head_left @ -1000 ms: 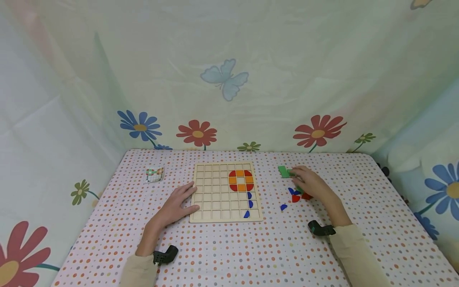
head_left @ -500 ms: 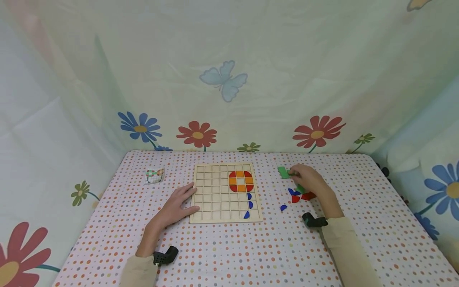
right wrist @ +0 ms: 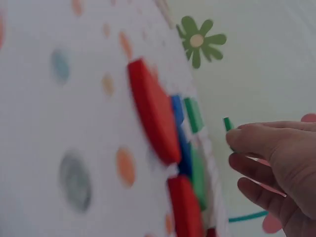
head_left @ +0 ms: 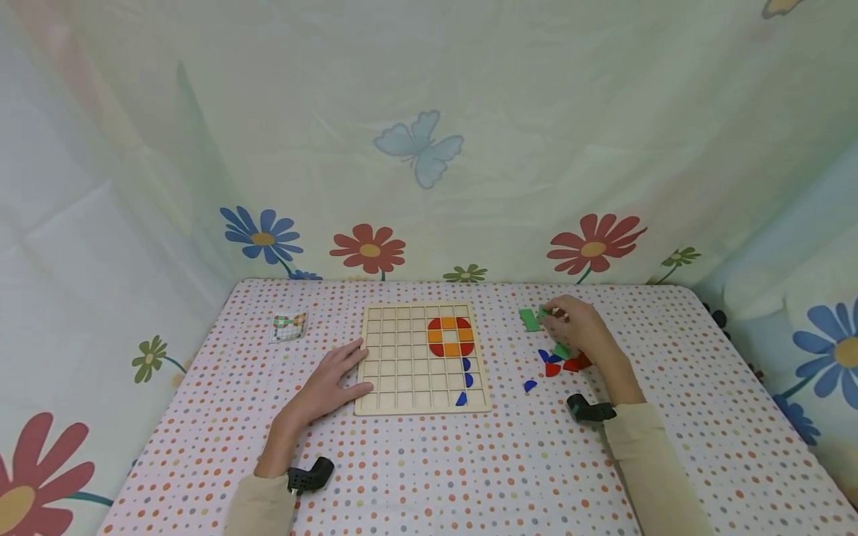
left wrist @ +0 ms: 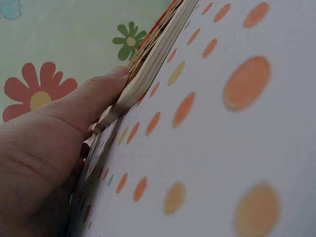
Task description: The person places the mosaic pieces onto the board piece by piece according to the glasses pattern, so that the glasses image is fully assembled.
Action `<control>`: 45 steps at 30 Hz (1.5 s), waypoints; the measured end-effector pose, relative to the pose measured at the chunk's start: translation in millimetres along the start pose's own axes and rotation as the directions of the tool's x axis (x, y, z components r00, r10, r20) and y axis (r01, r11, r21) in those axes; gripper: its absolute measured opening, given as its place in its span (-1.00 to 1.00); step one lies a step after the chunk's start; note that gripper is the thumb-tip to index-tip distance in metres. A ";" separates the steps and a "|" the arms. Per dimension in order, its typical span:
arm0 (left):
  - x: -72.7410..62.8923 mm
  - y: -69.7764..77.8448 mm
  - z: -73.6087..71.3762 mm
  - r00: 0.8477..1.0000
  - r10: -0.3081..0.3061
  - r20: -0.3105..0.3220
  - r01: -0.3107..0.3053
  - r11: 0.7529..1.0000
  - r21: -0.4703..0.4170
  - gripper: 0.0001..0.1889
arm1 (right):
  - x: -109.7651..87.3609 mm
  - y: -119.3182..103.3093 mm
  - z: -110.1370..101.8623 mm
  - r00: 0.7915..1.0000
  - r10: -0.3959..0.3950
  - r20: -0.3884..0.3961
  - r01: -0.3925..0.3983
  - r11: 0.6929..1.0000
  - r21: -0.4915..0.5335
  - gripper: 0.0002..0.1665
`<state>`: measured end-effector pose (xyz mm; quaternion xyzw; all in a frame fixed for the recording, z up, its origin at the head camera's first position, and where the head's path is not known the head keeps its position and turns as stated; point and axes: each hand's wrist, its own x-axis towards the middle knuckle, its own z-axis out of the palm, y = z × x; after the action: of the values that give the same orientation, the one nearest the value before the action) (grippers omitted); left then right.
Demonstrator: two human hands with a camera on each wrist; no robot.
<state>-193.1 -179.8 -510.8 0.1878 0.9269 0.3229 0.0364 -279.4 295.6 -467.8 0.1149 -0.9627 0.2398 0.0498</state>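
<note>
A wooden grid board (head_left: 395, 361) lies mid-table, with red and orange pieces (head_left: 450, 324) set as a ring in its upper right and several blue pieces (head_left: 468, 380) below them. My left hand (head_left: 328, 383) rests along the board's left edge, fingers extended; the left wrist view has its thumb (left wrist: 94, 96) on the rim. Raised over the loose pieces, my right hand (head_left: 579, 327) pinches a small green piece (right wrist: 227, 124) between thumb and fingertips. Its remaining fingers are partly curled beneath. Another green piece (head_left: 529, 320) lies just left of that hand.
Loose red pieces (head_left: 553, 370), blue pieces (head_left: 544, 356) and a green piece (head_left: 561, 351) lie under the right hand. A single blue piece (head_left: 530, 385) sits nearer the front. A printed pattern card (head_left: 289, 326) lies at the back left. Curtains surround the dotted tablecloth (head_left: 415, 469).
My right hand has lifted slightly toward the back, taking a small green piece up from beside the other green one. The left hand and the board have stayed in place.
</note>
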 end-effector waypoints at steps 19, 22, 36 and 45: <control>0.7 -1.1 1.4 0.999 0.032 0.009 -0.032 0.999 -0.001 -0.20 | 34.7 -137.3 49.7 0.911 -0.382 0.155 0.369 0.923 0.107 -0.73; 0.9 0.2 0.8 0.999 0.031 0.017 -0.031 1.000 -0.004 -0.20 | 37.8 -151.5 60.1 0.895 -0.396 0.207 0.385 0.918 0.092 -0.73; 0.4 1.4 0.1 1.000 0.011 0.024 -0.011 1.000 -0.017 -0.19 | 44.0 -171.9 87.4 0.859 -0.403 0.316 0.433 0.901 -0.028 -0.79; 0.6 1.2 -0.7 1.000 0.015 0.011 -0.014 1.000 -0.015 -0.19 | 43.2 -176.0 87.2 0.844 -0.444 0.301 0.480 0.876 -0.053 -0.80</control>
<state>-193.3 -179.1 -509.5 0.1960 0.9228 0.3291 0.0407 -281.7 94.7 -458.8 0.3730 -0.9168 0.1409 -0.0233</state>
